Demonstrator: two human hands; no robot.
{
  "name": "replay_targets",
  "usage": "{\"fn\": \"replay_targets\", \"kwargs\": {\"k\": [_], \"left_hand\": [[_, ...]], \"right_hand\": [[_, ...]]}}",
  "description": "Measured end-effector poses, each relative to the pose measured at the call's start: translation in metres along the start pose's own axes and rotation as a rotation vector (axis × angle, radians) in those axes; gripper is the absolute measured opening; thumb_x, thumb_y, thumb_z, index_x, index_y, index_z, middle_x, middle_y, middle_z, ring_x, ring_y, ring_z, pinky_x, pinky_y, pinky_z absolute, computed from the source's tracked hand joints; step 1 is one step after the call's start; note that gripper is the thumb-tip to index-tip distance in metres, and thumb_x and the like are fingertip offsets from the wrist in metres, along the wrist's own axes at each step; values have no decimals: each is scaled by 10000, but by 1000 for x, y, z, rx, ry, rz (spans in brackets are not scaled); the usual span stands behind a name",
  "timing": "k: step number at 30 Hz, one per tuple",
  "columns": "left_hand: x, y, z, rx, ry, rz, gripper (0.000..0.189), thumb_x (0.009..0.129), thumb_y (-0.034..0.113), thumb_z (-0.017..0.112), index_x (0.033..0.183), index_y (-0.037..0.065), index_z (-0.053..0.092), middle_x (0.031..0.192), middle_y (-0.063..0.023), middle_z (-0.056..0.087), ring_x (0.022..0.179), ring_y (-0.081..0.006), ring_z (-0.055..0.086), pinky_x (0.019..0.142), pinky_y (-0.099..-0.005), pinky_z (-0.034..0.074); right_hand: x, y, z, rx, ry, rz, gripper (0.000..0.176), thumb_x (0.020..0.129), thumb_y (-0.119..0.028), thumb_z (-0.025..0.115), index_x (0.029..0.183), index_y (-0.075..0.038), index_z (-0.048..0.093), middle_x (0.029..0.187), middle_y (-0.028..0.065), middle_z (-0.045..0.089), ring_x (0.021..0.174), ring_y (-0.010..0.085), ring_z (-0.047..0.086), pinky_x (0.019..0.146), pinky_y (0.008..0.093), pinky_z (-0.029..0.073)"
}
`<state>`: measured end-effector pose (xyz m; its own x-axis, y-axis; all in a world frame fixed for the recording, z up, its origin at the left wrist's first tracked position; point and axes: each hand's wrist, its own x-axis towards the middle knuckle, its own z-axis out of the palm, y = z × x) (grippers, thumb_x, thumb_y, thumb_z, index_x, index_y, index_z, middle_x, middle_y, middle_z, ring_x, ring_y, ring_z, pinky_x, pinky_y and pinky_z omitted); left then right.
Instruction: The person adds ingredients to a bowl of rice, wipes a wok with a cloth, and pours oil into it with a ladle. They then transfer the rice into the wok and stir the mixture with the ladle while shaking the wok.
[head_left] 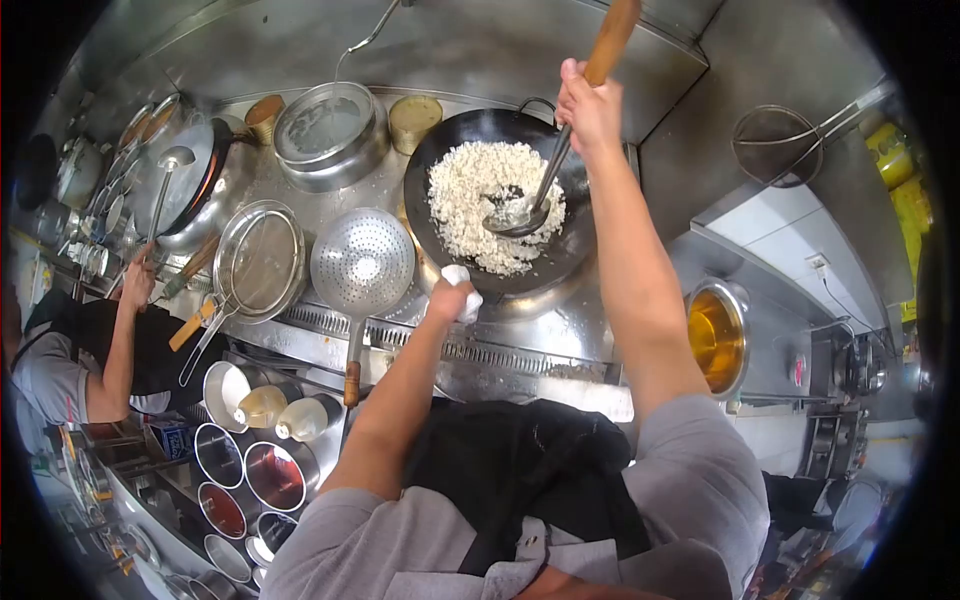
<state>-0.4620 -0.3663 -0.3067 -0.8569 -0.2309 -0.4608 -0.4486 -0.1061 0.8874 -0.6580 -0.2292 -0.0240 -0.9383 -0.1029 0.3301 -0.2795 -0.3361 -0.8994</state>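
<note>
My right hand (592,112) is wrapped round the long handle of a ladle (518,217), whose wooden end points up and away. The ladle's bowl rests in white rice (470,180) spread inside a black wok (575,245). At the wok's near left edge, my left hand (447,302) is closed on a folded white cloth (468,293). The cloth lies against the rim; whether a wok handle is under it is hidden. Just left of that hand, a perforated strainer ladle (362,262) lies with its handle towards me.
A round mesh strainer (262,262) and a lidded steel pot (330,135) are on the left. Seasoning containers (275,475) and squeeze bottles (308,417) stand below them. A pot of amber liquid (716,340) is at right. A co-worker's hand (138,277) holds another ladle (165,195).
</note>
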Motion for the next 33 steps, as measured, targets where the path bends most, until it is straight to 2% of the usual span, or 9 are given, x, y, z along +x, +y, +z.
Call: {"fn": "replay_targets", "kwargs": {"k": [6, 9, 12, 15, 19, 22, 24, 30, 33], "left_hand": [[18, -36, 7, -78, 81, 41, 308, 759, 126, 580, 1019, -40, 591, 887, -124, 649, 738, -214, 622, 637, -343, 490], [13, -39, 7, -106, 105, 34, 300, 756, 97, 574, 1027, -32, 586, 875, -116, 648, 734, -212, 625, 634, -336, 494], [19, -34, 8, -176, 82, 65, 290, 755, 68, 566, 1032, -18, 581, 863, -109, 645, 739, -207, 631, 640, -327, 502], [23, -40, 8, -142, 102, 62, 297, 754, 78, 569, 1035, -16, 582, 869, -109, 645, 744, -209, 628, 647, -328, 501], [1, -23, 7, -177, 135, 104, 306, 750, 88, 575, 1037, -20, 582, 868, -113, 643, 745, -212, 623, 652, -333, 498], [19, -26, 3, -96, 67, 51, 392, 747, 111, 580, 1106, -44, 555, 976, -160, 648, 878, -255, 642, 753, -364, 511], [12, -26, 4, -137, 55, 51, 386, 748, 106, 578, 1104, -43, 557, 983, -158, 646, 875, -258, 639, 760, -363, 509], [17, -35, 3, -210, 18, 38, 390, 754, 100, 592, 1118, -31, 552, 962, -132, 643, 868, -245, 635, 751, -359, 508], [6, -5, -13, -217, -67, -69, 378, 758, 103, 622, 1117, 13, 549, 941, -106, 636, 817, -240, 635, 716, -385, 511]], "right_hand": [[-60, 93, -3, -320, -212, -343, 299, 848, -281, 698, 735, -43, 556, 556, 12, 498, 522, 131, 484, 523, 337, 417], [-10, 59, 15, -743, -205, 90, 342, 809, -340, 724, 760, -22, 607, 700, 65, 634, 633, 160, 570, 626, 342, 465], [-10, -11, 13, -559, -33, -138, 274, 843, -280, 714, 738, -51, 605, 589, 4, 553, 508, 96, 489, 468, 262, 387], [-13, 55, -40, -37, 128, -419, 218, 882, -130, 653, 721, -66, 521, 534, -27, 456, 428, 67, 417, 396, 227, 332], [18, 74, -15, -242, 2, 93, 274, 892, -190, 656, 711, -72, 487, 537, -4, 460, 393, 93, 402, 357, 259, 318], [3, 20, 24, -199, -27, 47, 302, 895, -186, 651, 688, -83, 458, 553, -5, 472, 418, 83, 409, 381, 252, 331], [-21, 37, 19, 47, -185, -282, 303, 906, -187, 633, 688, -80, 452, 567, -3, 480, 458, 83, 429, 421, 258, 356], [-41, 47, 28, -741, -261, -12, 411, 843, -349, 684, 734, 17, 530, 613, 58, 532, 619, 170, 491, 613, 359, 422], [-69, -33, 37, -490, -115, -22, 338, 864, -274, 680, 675, -42, 522, 565, -7, 496, 514, 86, 448, 488, 281, 377]]}}
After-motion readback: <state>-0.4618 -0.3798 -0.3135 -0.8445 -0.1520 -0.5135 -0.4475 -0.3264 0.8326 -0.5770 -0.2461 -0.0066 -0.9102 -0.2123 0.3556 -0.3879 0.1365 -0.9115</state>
